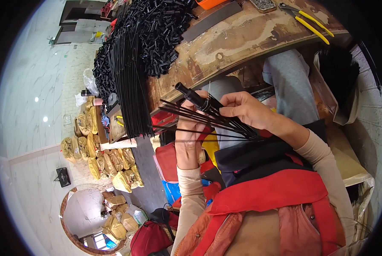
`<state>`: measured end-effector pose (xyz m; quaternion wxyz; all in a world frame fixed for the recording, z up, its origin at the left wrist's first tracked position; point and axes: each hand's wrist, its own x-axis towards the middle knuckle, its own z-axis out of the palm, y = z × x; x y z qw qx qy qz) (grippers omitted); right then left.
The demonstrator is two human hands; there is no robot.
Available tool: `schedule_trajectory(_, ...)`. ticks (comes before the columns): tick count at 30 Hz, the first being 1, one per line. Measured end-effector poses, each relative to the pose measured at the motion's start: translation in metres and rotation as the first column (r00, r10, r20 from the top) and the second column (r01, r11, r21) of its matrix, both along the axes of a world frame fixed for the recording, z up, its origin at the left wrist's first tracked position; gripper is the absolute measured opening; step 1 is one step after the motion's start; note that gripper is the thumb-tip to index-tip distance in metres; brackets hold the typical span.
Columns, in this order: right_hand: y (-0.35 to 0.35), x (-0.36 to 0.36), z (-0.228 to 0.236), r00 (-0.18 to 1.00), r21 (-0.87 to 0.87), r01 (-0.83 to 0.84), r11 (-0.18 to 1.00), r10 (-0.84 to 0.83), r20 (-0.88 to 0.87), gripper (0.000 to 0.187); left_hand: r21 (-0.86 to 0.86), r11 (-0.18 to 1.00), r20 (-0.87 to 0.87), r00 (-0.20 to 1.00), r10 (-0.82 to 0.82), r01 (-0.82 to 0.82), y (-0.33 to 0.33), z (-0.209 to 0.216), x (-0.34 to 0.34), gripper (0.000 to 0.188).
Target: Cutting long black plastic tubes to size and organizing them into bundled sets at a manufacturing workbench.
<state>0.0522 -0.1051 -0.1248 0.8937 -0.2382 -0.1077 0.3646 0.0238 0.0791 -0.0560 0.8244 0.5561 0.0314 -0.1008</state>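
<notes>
A black plastic tube fitting (193, 96) with a wider ringed collar is held tilted above my lap. My left hand (189, 128) is closed around it from the left and below; part of its grip is hidden by rods. Several thin black rods (229, 123) fan out around the collar, some running down to the right over my lap. My right hand (250, 112) is closed, thumb and fingertips pinching beside the collar at a rod end. A thin pale wire (209, 88) sticks up next to the collar.
On the worn wooden table (216, 53) lie a heap of black tube fittings (157, 36), a long bundle of black rods (129, 81), a dark flat strip (212, 20) and yellow-handled pliers (312, 27). Gold-coloured bundles (110, 164) line the floor at the left. A red stool (166, 164) stands nearby.
</notes>
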Motion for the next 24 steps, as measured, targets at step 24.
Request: schedule_trajectory(24,0.018,-0.027,0.02,0.888,-0.158,0.434,0.887,-0.392,0.241,0.008,0.174,0.843,0.25,0.851,0.463,-0.51,-0.055,0.003,-0.024,0.023)
